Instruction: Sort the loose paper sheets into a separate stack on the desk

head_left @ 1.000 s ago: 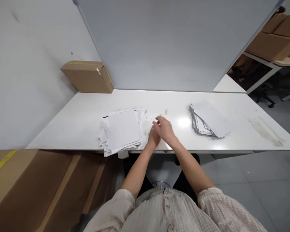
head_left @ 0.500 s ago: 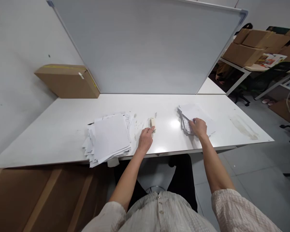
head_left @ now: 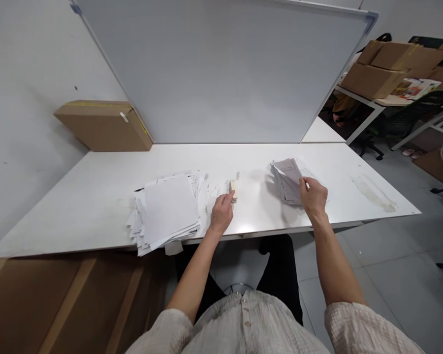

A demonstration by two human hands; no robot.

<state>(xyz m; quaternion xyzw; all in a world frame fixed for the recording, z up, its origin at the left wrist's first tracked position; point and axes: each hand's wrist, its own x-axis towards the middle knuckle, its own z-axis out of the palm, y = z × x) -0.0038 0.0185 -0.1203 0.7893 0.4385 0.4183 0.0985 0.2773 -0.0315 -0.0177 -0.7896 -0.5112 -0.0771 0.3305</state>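
Note:
My left hand [head_left: 222, 213] lies on the desk with its fingers against the near part of a small cream-coloured block [head_left: 233, 187]. Dark marks show on the block's near end; its kind is not clear. My right hand [head_left: 314, 196] pinches the edge of a sheet of paper [head_left: 290, 171], which is lifted and bent over the right-hand paper stack [head_left: 280, 189]. Faint print shows on the raised sheet's visible face. To the left of my left hand sits a larger, untidy paper stack [head_left: 170, 206] with a blank sheet on top.
The white desk [head_left: 84, 206] bears grey smudges near the block and at its right end. A whiteboard [head_left: 225, 73] stands along the back, with a cardboard box [head_left: 103, 125] beside it. Cardboard [head_left: 59, 305] fills the lower left. More boxes [head_left: 376, 78] stand at the right.
My right hand has moved right and lifted the sheet's edge, bending it upward. My left hand stays at the cream block.

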